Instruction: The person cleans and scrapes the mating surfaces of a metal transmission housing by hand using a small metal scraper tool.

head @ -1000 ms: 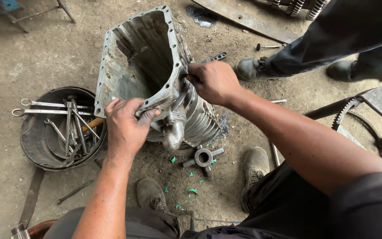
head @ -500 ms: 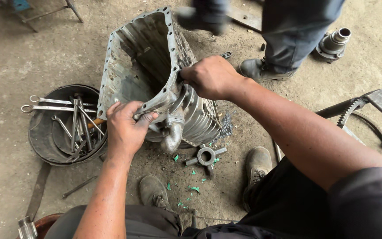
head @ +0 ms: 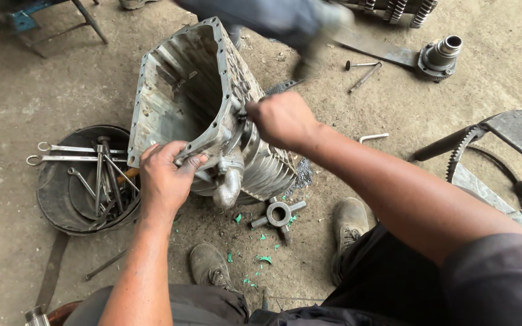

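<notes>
A large grey cast-metal gearbox housing (head: 179, 96) lies tilted on the concrete floor, its open mouth facing up and left, ribbed body to the right. My left hand (head: 164, 178) grips the near lower corner of its flange. My right hand (head: 282, 121) is closed at the flange's right edge, where the ribbed part meets it; whatever it holds is hidden by the fingers. A short curved metal lug (head: 228, 187) hangs below the flange between my hands.
A round black pan (head: 55, 199) with several wrenches sits at left. A cross-shaped metal spider (head: 278, 213) and green chips lie by my shoes (head: 348, 226). Another person's blurred leg (head: 273, 18) moves behind the housing. A flanged shaft (head: 441, 57), bolts and a toothed ring (head: 484, 139) lie at right.
The view has shifted down and left. The other person has stepped across behind the housing. My hands have stayed on the flange, the right one slightly lower.
</notes>
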